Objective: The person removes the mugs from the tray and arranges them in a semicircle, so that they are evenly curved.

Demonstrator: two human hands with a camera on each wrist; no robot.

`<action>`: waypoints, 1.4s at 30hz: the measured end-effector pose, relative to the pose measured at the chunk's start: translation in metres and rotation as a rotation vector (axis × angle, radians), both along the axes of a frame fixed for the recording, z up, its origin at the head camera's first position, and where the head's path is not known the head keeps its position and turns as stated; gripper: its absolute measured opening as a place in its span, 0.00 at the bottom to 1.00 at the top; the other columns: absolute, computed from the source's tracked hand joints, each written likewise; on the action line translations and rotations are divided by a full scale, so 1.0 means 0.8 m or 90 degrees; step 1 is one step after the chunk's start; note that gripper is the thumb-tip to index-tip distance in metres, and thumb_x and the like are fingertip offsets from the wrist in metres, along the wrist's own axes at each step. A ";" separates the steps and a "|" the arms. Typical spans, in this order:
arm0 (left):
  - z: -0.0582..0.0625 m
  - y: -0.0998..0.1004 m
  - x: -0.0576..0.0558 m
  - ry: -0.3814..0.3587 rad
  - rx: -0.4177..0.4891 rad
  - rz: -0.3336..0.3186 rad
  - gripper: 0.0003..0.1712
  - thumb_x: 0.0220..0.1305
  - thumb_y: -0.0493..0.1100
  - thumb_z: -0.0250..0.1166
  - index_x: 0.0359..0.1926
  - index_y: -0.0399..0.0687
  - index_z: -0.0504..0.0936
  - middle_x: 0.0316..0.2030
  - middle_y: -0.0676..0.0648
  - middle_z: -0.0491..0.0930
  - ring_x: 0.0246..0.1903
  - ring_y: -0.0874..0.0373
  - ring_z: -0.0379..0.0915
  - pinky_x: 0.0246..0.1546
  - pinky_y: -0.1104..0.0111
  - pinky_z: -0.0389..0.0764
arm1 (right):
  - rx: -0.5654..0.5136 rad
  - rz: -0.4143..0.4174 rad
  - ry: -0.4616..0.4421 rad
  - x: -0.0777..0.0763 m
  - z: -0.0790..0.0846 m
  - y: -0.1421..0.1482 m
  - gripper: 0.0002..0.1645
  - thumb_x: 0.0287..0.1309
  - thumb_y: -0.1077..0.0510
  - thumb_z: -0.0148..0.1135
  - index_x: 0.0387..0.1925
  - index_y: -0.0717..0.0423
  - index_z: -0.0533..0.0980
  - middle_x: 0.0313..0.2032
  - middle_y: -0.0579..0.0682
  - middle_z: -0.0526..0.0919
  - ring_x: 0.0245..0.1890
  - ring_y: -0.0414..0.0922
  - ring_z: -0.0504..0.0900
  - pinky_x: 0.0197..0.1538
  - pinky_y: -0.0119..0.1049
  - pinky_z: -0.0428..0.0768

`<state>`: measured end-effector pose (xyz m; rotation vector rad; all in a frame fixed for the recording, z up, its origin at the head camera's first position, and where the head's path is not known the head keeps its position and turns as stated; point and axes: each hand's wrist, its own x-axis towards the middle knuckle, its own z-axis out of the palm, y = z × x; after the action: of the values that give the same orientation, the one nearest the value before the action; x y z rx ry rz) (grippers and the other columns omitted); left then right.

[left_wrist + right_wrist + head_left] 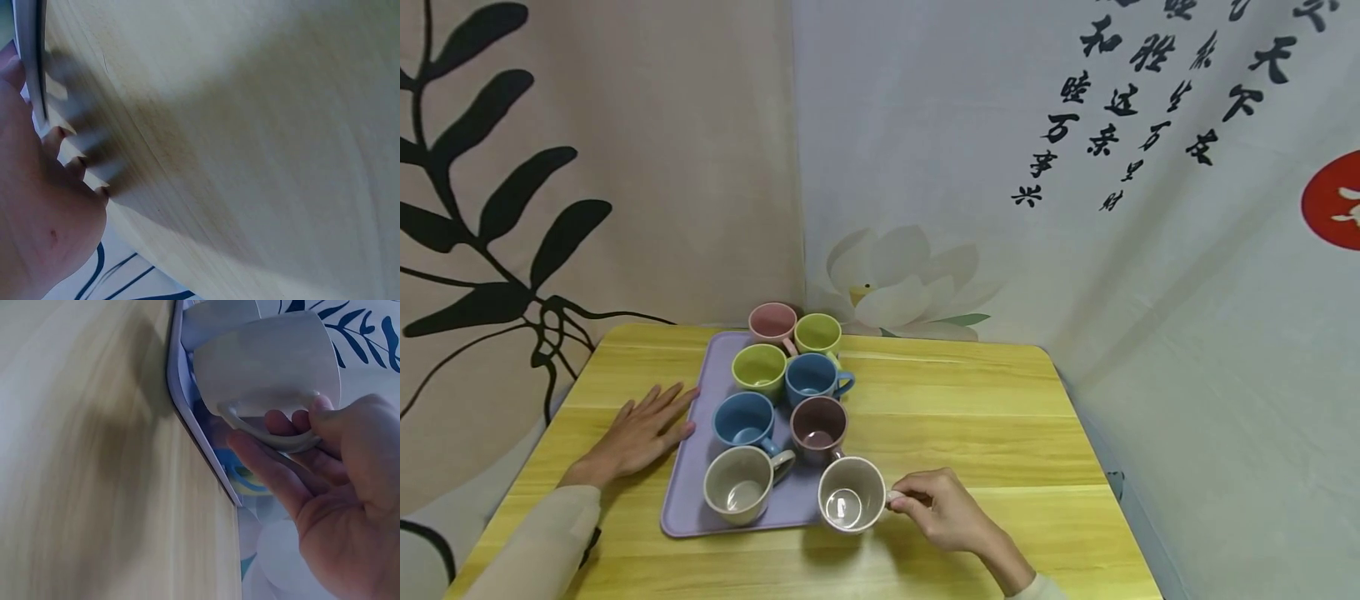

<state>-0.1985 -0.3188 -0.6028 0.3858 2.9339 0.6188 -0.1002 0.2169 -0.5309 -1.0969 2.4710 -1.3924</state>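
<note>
A white mug (852, 495) is held by its handle in my right hand (943, 508), over the near right corner of a lavender tray (688, 500). The right wrist view shows thumb and fingers wrapped about the handle of this mug (269, 365). My left hand (643, 433) lies with straight fingers against the tray's left edge. Two columns of mugs stand on the tray: another white mug (739, 485) at the near left, a blue mug (743, 420) behind it, then a green mug (759, 370) and a pink mug (772, 323). To the right are a purple mug (818, 429), a blue mug (812, 377) and a green mug (817, 334).
The tray sits on the left part of a yellow wood-grain table (970, 408). Behind the table hangs a pale cloth (925, 167) printed with a lotus and dark characters. A beige cloth (685, 167) with dark leaves is at the left.
</note>
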 end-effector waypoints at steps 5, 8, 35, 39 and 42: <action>0.000 0.002 0.000 -0.001 0.002 0.005 0.41 0.77 0.68 0.48 0.83 0.64 0.52 0.82 0.35 0.49 0.80 0.25 0.39 0.72 0.24 0.40 | 0.000 -0.006 -0.024 -0.001 0.010 0.018 0.08 0.71 0.58 0.63 0.43 0.51 0.86 0.38 0.51 0.92 0.38 0.31 0.89 0.40 0.35 0.90; 0.001 0.002 0.000 -0.005 0.004 0.007 0.40 0.77 0.68 0.49 0.83 0.65 0.52 0.82 0.35 0.49 0.80 0.25 0.39 0.72 0.24 0.40 | 0.001 -0.011 -0.032 -0.001 0.016 0.028 0.08 0.71 0.57 0.63 0.44 0.49 0.86 0.39 0.48 0.92 0.38 0.32 0.89 0.40 0.32 0.90; 0.002 0.001 0.002 -0.017 0.003 0.001 0.40 0.78 0.67 0.47 0.83 0.64 0.49 0.83 0.34 0.47 0.80 0.24 0.36 0.71 0.23 0.38 | -0.012 -0.322 -0.137 -0.023 0.001 0.067 0.07 0.67 0.60 0.67 0.43 0.56 0.88 0.37 0.59 0.92 0.37 0.45 0.93 0.43 0.41 0.91; 0.002 0.001 0.002 -0.013 0.005 -0.001 0.40 0.78 0.67 0.48 0.83 0.64 0.50 0.82 0.34 0.47 0.80 0.24 0.36 0.71 0.23 0.38 | -0.039 -0.388 -0.171 -0.026 -0.005 0.067 0.08 0.68 0.63 0.66 0.43 0.62 0.87 0.37 0.62 0.91 0.40 0.57 0.93 0.44 0.43 0.91; 0.001 0.001 0.001 -0.009 0.006 0.000 0.40 0.78 0.67 0.48 0.83 0.63 0.51 0.82 0.35 0.48 0.80 0.24 0.37 0.71 0.23 0.38 | -0.064 -0.426 -0.184 -0.028 -0.009 0.069 0.11 0.69 0.65 0.64 0.46 0.69 0.85 0.39 0.64 0.91 0.43 0.62 0.92 0.45 0.43 0.90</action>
<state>-0.1973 -0.3181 -0.6017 0.3815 2.9177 0.6328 -0.1226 0.2717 -0.5382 -0.0278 2.6650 -1.6840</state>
